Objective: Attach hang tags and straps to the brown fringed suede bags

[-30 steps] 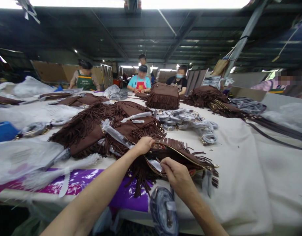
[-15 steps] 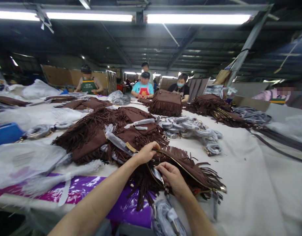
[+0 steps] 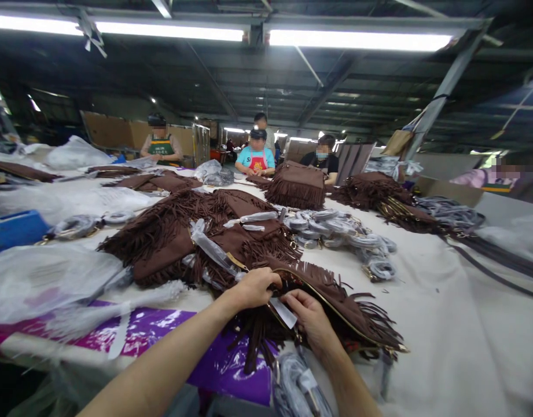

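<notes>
A brown fringed bag (image 3: 335,301) with a gold zip edge lies at the near edge of the table. My left hand (image 3: 253,288) is closed on the bag's upper left rim. My right hand (image 3: 309,318) pinches the opening just below, beside a small white tag (image 3: 284,313) that sticks out between the two hands. A grey wrapped strap bundle (image 3: 294,385) lies under my right wrist.
A heap of brown fringed bags (image 3: 192,237) lies behind my hands. Several wrapped strap coils (image 3: 348,234) sit mid-table. Clear plastic bags (image 3: 44,278) and a purple sheet (image 3: 162,330) are at the left. Several people (image 3: 257,153) work at the far end.
Both hands have drawn closer together on the bag's opening, and the white tag now shows between them. The view has tilted down slightly.
</notes>
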Motion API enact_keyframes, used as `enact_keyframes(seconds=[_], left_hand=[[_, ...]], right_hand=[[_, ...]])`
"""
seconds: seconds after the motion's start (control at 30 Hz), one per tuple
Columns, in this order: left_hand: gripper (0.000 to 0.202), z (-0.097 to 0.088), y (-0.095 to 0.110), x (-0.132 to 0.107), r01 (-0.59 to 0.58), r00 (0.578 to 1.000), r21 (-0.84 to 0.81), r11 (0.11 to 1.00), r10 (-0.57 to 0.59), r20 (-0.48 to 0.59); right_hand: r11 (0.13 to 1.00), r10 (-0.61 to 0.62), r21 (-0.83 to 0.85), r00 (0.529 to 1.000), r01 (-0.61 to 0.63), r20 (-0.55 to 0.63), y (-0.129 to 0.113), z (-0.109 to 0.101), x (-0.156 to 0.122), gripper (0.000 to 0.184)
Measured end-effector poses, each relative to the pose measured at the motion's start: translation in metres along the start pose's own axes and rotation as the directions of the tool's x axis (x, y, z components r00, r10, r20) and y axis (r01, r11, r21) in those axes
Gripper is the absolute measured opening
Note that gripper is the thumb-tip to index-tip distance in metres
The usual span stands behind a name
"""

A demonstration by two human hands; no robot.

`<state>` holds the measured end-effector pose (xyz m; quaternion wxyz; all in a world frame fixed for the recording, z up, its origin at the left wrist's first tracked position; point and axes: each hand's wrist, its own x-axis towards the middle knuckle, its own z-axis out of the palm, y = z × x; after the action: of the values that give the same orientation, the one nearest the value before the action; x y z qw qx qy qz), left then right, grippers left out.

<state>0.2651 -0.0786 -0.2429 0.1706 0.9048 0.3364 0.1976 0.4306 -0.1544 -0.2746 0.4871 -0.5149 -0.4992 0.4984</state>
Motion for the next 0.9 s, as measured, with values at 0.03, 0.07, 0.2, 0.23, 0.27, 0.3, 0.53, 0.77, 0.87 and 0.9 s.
enact_keyframes(seconds=[0.03,0.07,0.2,0.23,0.27,0.3,0.53,0.77,0.87,0.9], left_hand=[[0.034,0.001,-0.002,0.003,-0.005,1.000,-0.030,1.000,0.005,0.002],[0.037,0.002,-0.005,0.006,-0.010,1.000,-0.060,0.998,0.010,0.003],[0.043,0.001,-0.014,0.012,-0.024,1.000,-0.151,0.988,0.025,0.003],[0.043,0.001,-0.015,0.012,-0.025,1.000,-0.172,0.985,0.025,-0.001],[0.043,0.000,-0.016,0.012,-0.026,1.000,-0.190,0.981,0.025,-0.005],[0.043,0.000,-0.016,0.012,-0.027,1.000,-0.207,0.978,0.026,-0.009],[0.044,0.000,-0.018,0.010,-0.058,0.998,-0.246,0.967,0.052,-0.030],[0.034,0.005,-0.019,0.011,-0.089,0.995,-0.120,0.989,0.083,-0.051],[0.030,0.009,-0.017,0.010,-0.082,0.994,-0.096,0.992,0.074,-0.077],[0.028,0.009,-0.016,0.010,-0.081,0.994,-0.090,0.993,0.073,-0.085]], right_hand=[[0.999,-0.022,-0.036,1.000,0.021,-0.010,0.000,0.000,0.000,0.036],[0.996,-0.046,-0.076,0.999,0.044,-0.019,-0.001,0.000,0.000,0.032],[0.961,-0.114,-0.258,0.992,0.099,-0.044,-0.002,0.001,0.003,0.022],[0.949,-0.124,-0.297,0.991,0.103,-0.051,-0.002,0.001,0.004,0.020],[0.937,-0.132,-0.331,0.990,0.107,-0.056,-0.002,0.001,0.005,0.020],[0.926,-0.141,-0.362,0.988,0.109,-0.061,-0.003,0.001,0.005,0.019],[0.872,-0.191,-0.470,0.979,0.136,-0.071,-0.003,0.006,0.007,0.025],[0.859,-0.233,-0.484,0.969,0.167,-0.079,0.002,0.008,0.008,0.029],[0.854,-0.250,-0.489,0.964,0.178,-0.087,0.004,0.009,0.010,0.028],[0.852,-0.256,-0.491,0.963,0.182,-0.089,0.004,0.009,0.010,0.028]])
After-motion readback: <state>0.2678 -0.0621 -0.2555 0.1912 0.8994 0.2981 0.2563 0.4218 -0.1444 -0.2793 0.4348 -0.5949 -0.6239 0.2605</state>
